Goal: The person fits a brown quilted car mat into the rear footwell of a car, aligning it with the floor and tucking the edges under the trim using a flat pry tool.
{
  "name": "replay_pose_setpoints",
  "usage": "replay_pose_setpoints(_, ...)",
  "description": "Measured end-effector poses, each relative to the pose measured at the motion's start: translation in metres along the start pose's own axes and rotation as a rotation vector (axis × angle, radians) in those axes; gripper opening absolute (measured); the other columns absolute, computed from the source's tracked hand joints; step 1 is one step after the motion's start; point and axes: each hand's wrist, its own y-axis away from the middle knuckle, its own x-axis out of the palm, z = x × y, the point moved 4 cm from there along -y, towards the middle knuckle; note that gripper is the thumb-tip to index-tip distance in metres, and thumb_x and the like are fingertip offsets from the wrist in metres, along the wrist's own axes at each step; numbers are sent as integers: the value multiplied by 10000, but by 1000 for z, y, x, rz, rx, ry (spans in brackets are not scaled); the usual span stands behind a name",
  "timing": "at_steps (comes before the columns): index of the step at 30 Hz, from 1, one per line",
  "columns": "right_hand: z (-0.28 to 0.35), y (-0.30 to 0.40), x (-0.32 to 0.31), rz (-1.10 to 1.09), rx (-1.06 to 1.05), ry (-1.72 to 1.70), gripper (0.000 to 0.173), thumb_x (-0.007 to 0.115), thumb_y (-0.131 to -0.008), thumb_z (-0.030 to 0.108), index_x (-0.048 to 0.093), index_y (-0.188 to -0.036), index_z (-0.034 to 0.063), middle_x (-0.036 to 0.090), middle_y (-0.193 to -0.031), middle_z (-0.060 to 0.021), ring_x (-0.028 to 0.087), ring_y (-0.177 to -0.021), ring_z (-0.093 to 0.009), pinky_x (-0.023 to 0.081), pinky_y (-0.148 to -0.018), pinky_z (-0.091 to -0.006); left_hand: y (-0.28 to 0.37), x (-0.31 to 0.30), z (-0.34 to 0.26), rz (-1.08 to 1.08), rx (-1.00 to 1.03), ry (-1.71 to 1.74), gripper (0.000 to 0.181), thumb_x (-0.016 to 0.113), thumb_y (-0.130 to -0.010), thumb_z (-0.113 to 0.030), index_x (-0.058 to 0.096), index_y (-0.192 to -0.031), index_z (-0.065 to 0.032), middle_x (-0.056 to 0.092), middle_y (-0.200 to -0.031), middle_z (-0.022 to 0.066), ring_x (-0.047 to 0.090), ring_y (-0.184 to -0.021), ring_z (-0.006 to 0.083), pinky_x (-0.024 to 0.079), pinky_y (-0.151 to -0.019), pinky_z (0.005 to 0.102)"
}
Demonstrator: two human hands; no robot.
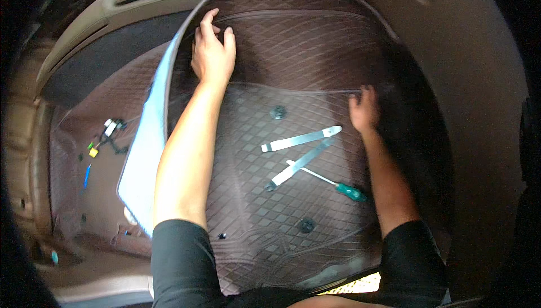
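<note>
My left hand (pixel 213 52) is at the upper left of the brown quilted car floor mat (pixel 296 54), beside the mat's raised edge. Its fingers are curled loosely apart, with nothing seen in them. A pale bluish underside (pixel 146 151) shows where the mat stands up on the left. My right hand (pixel 365 109), somewhat blurred, rests near or against the mat's shaded right part, fingers apart and holding nothing visible. Between my forearms, two flat silvery strip tools (pixel 300 139) lie in a V on the mat. A screwdriver with a green handle (pixel 351 192) lies partly under the lower strip.
Left of the raised mat, wiring with white and yellow connectors (pixel 94 151) and a blue slim tool (pixel 87 176) lie on the carpeted car floor (pixel 101 198). Round dark mat fasteners (pixel 306 225) show on the mat. A brown trim panel (pixel 469 97) curves along the right.
</note>
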Motion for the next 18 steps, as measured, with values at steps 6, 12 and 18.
replay_pose_setpoints(6, 0, -3, -2, 18, 8, -44, 608, 621, -983, 355, 481, -1469, 18, 382, -1583, -238, 420, -1428, -436, 394, -1166, -487, -41, -57, 100, -106, -590, 409, 660, 566, -985, -666, 712, -1095, -32, 708, -1001, 92, 651, -1007, 215, 484, -920, 436)
replay_pose_setpoints(12, -1, -3, -1, 44, 43, -36, 606, 605, -1001, 368, 467, -1481, 26, 355, -1602, -225, 408, -1437, -428, 387, -1169, -495, -67, -69, 134, 166, -762, 391, 793, 503, -917, -810, 720, -1074, -63, 697, -1129, 89, 639, -1081, 250, 365, -958, 736)
replay_pose_setpoints(18, -5, -3, 4, 14, 21, 8, 596, 607, -999, 372, 484, -1479, 42, 377, -1599, -210, 408, -1439, -419, 377, -1171, -505, -74, -97, 91, 78, -237, -584, 429, 627, -966, -551, 742, -1166, -190, 720, -1147, 90, 675, -1130, 307, 494, -981, 507)
